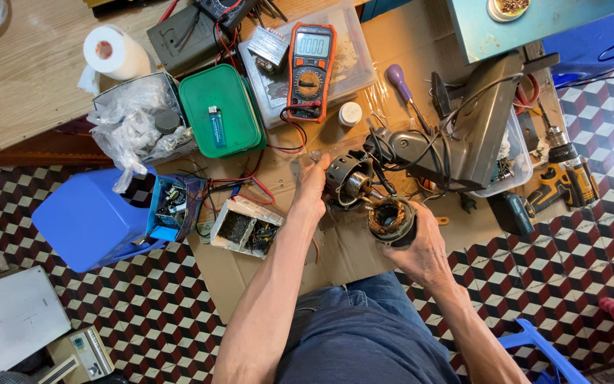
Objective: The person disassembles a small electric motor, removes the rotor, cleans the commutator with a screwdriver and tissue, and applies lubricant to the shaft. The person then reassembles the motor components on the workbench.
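the right hand (421, 249) is wrapped around a motor stator (391, 220), a dark round housing with copper-coloured windings showing in its open end. the hand grips it from below and from the person's right, and the open end faces up toward the camera, so its axis runs roughly up out of the sheet of cardboard (250, 270) spread on the floor.

the left hand (312, 188) is stretched forward, fingers loosely together and pressed against the near-left side of a second motor part (349, 179), a dark ring-shaped casing with a metal hub in its middle. i cannot tell whether that hand is pinching anything or only steadying it.

the relation that counts: the ring-shaped casing lies just up and to the left of the stator, the two nearly touching, with thin wires (385, 186) running between them. the left hand is on the far side of the casing from the stator, so the two parts sit between the hands. the casing's open face tilts toward the stator rather than straight up.

behind the casing a grey appliance body (474, 128) lies at a slant, its long axis running from the casing up to the right, resting over a clear plastic tray (520, 153).

farther off are an orange multimeter (310, 67), a green lidded box (220, 110), a blue casing (90, 220) and a cordless drill (566, 178).
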Available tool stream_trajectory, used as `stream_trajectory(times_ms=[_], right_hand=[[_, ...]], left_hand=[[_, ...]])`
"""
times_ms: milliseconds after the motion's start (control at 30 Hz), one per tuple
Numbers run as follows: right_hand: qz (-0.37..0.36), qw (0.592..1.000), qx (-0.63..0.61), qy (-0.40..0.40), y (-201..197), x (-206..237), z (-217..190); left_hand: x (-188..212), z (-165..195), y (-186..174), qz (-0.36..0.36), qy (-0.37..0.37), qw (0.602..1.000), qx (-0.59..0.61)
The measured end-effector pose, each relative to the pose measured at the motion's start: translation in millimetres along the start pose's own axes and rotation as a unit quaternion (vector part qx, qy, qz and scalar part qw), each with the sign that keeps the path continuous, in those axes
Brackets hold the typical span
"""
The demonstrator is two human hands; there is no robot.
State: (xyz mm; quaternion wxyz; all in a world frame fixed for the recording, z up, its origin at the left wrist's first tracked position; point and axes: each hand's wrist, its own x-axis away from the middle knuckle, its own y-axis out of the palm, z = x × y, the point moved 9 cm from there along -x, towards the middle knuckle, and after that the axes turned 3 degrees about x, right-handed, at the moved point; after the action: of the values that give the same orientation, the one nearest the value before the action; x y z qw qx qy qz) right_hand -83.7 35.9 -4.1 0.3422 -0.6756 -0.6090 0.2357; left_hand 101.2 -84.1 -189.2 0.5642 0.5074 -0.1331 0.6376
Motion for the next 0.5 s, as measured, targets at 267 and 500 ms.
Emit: stream_trajectory(times_ms=[267, 500], right_hand=[[0.019, 0.999, -0.009, -0.036, 9, -3, 21], [0.018, 0.999, -0.041, -0.020, 16, -10, 38]], left_hand=[[-3, -6, -7, 0.046, -0.021, 0.999, -0.006], [-13, -11, -12, 0.042, -0.036, 0.998, 0.031]])
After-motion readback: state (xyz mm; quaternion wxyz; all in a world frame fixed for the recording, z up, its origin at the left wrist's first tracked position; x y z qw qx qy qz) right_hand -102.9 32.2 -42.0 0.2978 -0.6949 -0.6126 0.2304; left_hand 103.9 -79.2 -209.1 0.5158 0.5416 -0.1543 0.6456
